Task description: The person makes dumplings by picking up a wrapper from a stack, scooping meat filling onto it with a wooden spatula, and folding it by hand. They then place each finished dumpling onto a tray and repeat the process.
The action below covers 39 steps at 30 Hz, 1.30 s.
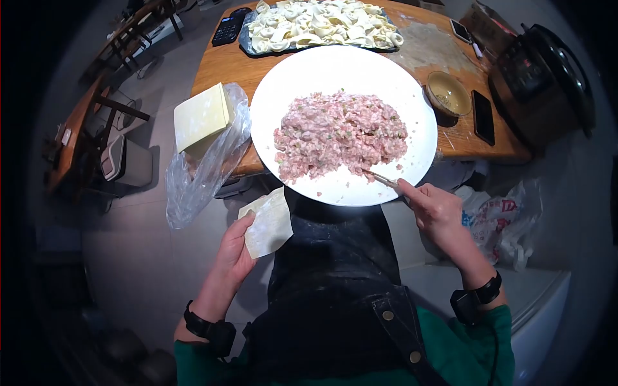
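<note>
My left hand point(239, 248) holds a square dumpling wrapper point(269, 224), thumb on top, just off the table's front edge. In my right hand point(432, 207) is a thin flat stick point(384, 179), perhaps a spatula, its tip in the minced meat filling point(341, 134). The pink filling, flecked with green, is heaped on a large white plate point(338, 67) that overhangs the front of the table. Left of the plate lies a stack of wrappers point(203, 117) on a clear plastic bag point(209, 174).
A tray of folded dumplings point(322, 26) stands at the back, beside a black calculator point(229, 29). To the right are a small bowl point(449, 94), a black phone point(483, 117) and a dark cooker point(544, 80). Plastic bags point(502, 222) hang below the table's right side.
</note>
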Available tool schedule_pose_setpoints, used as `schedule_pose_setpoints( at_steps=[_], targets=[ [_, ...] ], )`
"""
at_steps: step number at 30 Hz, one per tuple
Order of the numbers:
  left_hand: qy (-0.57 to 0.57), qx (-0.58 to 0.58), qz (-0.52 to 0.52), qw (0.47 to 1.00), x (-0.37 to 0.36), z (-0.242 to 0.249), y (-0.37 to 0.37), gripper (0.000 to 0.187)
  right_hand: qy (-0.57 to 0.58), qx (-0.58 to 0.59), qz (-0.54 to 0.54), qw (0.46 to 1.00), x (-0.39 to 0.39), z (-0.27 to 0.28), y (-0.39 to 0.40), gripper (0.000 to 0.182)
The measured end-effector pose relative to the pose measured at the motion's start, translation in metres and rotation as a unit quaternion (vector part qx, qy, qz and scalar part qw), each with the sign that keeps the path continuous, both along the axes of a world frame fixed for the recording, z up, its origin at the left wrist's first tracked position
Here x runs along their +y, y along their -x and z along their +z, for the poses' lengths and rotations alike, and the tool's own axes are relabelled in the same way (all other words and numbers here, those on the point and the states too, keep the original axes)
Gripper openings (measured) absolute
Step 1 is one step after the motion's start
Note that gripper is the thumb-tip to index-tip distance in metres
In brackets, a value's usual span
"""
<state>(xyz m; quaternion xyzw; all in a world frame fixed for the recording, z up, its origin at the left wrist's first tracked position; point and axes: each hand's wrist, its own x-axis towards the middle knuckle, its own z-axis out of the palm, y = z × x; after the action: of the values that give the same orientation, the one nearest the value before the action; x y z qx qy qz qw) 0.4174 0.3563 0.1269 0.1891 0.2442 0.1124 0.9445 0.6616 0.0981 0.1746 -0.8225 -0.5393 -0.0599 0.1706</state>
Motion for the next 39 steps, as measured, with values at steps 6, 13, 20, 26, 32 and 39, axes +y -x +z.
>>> schedule_pose_setpoints(
  at_steps=[6, 13, 20, 26, 32, 39],
  targets=[
    [0.095, 0.05, -0.043, 0.993, -0.018, -0.024, -0.018, 0.046, -0.047, -0.048, 0.011, 0.998, 0.016, 0.007, -0.01, 0.049],
    [0.006, 0.06, -0.129, 0.99, -0.038, -0.013, -0.039, 0.051, 0.006, -0.008, 0.031, 0.999, -0.002, 0.009, 0.001, 0.049],
    [0.014, -0.046, -0.147, 0.988, -0.06, -0.001, -0.064, 0.051, 0.019, 0.0, -0.002, 1.0, -0.007, 0.004, 0.011, 0.048],
    [0.012, -0.056, -0.136, 0.989, -0.066, 0.015, -0.069, 0.05, 0.026, -0.009, -0.032, 0.999, -0.012, 0.028, 0.011, 0.045],
    [0.006, -0.066, -0.151, 0.986, -0.067, 0.011, -0.069, 0.051, -0.029, -0.01, 0.016, 0.999, 0.001, 0.014, 0.022, 0.047],
    [0.011, -0.058, -0.138, 0.989, -0.069, 0.012, -0.069, 0.049, 0.003, 0.062, -0.008, 0.998, -0.005, 0.01, 0.006, 0.048]
  ],
)
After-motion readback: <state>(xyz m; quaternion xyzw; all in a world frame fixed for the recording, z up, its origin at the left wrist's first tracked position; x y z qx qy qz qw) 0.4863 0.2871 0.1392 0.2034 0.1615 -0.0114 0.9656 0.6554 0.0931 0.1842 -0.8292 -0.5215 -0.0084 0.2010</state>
